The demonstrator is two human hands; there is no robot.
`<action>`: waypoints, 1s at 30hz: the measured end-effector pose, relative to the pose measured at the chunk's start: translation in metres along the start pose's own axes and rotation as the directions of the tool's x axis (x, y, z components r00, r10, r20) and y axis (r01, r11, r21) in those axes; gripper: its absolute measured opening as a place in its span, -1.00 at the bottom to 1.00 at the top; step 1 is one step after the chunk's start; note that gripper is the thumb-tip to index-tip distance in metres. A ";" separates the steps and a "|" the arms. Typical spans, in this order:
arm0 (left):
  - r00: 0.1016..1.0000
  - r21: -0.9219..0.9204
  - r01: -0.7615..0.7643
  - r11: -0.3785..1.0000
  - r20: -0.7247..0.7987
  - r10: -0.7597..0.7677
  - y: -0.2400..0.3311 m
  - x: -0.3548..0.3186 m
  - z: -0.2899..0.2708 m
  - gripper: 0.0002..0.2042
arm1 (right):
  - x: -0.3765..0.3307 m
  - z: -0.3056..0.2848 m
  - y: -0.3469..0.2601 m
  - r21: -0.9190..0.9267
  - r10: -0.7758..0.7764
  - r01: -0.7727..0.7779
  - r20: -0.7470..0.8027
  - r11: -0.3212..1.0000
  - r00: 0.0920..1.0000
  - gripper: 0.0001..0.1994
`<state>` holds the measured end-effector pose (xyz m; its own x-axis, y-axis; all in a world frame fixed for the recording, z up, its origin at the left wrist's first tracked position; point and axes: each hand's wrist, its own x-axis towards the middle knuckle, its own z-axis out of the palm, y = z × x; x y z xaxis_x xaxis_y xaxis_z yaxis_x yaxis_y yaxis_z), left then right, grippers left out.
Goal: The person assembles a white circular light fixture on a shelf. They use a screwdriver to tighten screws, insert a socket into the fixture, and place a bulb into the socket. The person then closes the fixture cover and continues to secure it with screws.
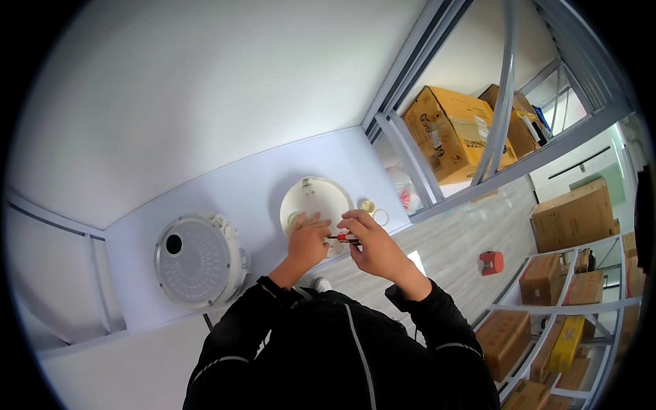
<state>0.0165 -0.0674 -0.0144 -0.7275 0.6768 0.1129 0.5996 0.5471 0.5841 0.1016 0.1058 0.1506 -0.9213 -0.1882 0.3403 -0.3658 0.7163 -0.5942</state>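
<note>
A round cream-white housing [311,201] lies on the pale work surface in front of me. My left hand [307,239] rests on its near part, fingers bent toward the middle; what its fingertips touch is hidden. My right hand [372,244] is closed around a screwdriver [349,238] with a red and black handle. The screwdriver's dark shaft points left, toward my left hand's fingertips, over the housing. Just right of the housing are a small yellowish round part [368,206] and a thin pale ring [380,216].
A larger round appliance [199,263] with a translucent lid stands at the left on the work surface [253,178]. A metal shelf frame [410,164] with cardboard boxes [454,133] rises at the right. A red object [490,263] sits on the floor near more loaded shelves.
</note>
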 end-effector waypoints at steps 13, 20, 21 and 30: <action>0.999 0.000 -0.036 0.999 -0.006 0.036 -0.001 0.007 -0.004 -0.87 | 0.003 -0.004 -0.003 -0.236 0.137 -0.137 -0.018 0.962 0.990 -0.60; 0.999 0.000 -0.022 1.000 0.036 0.022 0.005 0.012 -0.006 -0.88 | -0.003 -0.006 0.017 -0.327 0.052 0.005 0.166 0.945 0.985 -0.56; 0.999 -0.011 -0.010 1.000 0.043 0.010 0.004 0.012 -0.005 -0.88 | -0.005 -0.003 0.018 -0.239 0.022 0.008 0.123 0.971 0.992 -0.58; 0.995 0.047 -0.047 0.998 0.088 0.043 0.003 0.017 -0.011 -0.87 | 0.004 -0.012 0.010 -0.365 0.112 -0.081 0.063 0.928 0.992 -0.75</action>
<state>0.0022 -0.0599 -0.0014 -0.6689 0.7404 0.0666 0.6483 0.5371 0.5396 0.0958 0.1204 0.1553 -0.9630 -0.1489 0.2248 -0.2161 0.9248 -0.3130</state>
